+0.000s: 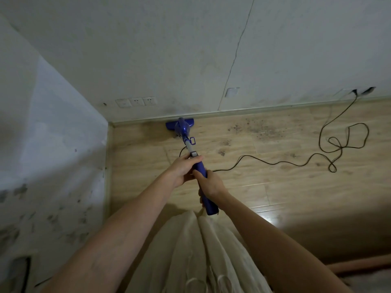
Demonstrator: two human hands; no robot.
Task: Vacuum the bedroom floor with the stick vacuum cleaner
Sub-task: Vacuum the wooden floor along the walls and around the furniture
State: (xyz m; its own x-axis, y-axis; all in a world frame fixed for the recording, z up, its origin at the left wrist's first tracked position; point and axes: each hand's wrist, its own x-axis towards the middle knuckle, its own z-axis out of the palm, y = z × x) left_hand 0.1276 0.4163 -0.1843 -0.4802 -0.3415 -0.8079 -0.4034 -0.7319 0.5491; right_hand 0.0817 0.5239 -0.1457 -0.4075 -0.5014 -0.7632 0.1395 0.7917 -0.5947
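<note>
A blue stick vacuum cleaner [181, 129] stands tilted on the wooden floor [275, 176], its floor head pressed against the skirting board of the far wall. My left hand [183, 169] grips the upper part of the blue handle, just below the grey tube. My right hand [210, 183] grips the handle lower down, close behind the left. The handle's end sticks out below my right hand. A patch of dark dirt [257, 130] lies on the floor to the right of the vacuum head.
The black power cord [336, 149] runs in loops across the floor to a plug at the far right wall. Wall sockets [136, 101] sit above the skirting. A stained wall [53, 166] closes the left side. My pale skirt [203, 254] hangs below.
</note>
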